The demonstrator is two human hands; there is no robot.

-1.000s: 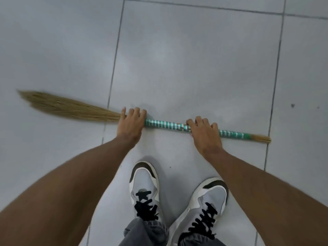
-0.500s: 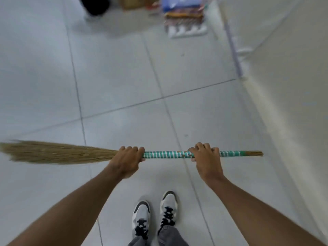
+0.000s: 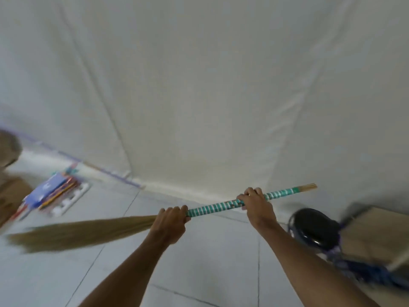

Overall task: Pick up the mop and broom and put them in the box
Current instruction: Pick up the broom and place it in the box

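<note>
The broom (image 3: 212, 208) is held off the tiled floor (image 3: 199, 273) in both hands, its teal-and-white wrapped handle tilted up to the right and its blurred straw bristles trailing low to the left. The left hand (image 3: 170, 227) is closed around the handle where the bristles begin, and the right hand (image 3: 256, 203) is closed around it farther right. At the near right, a dark rounded object with blue strands, possibly the mop (image 3: 314, 229), is seen blurred beside a cardboard box (image 3: 371, 235).

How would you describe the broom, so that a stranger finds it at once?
Look before the white wall, above the tiled floor. Both hands grip the broom there. Only it has a green-and-white striped handle and long straw bristles.
</note>
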